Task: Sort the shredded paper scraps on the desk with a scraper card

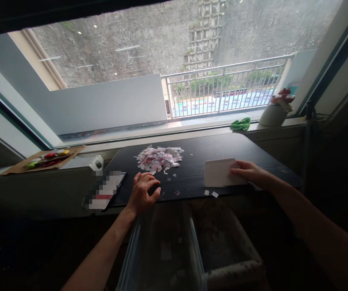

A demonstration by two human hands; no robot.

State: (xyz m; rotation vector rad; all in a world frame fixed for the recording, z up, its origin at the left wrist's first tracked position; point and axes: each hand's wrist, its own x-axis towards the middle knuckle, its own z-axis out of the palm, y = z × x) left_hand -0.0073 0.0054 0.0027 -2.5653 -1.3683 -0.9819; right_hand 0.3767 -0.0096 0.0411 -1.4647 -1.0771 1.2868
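On the dark tabletop lies a heap of small pinkish-white flakes, like cut bits of paper or plastic film. My left hand rests at the table's front edge, just in front of the heap. Its fingers are bent but apart, with nothing visible between them; a few loose clear flakes lie by it. Farther right, my right hand grips a flat white card-like sheet by its right side. The sheet stands tilted over the table, and two small white squares lie just before its lower edge.
Below the front edge stand a clear plastic bin with a few white bits inside and a lighter-rimmed container. A phone leans at the table's left. On the window ledge are a green cloth and a white spray bottle.
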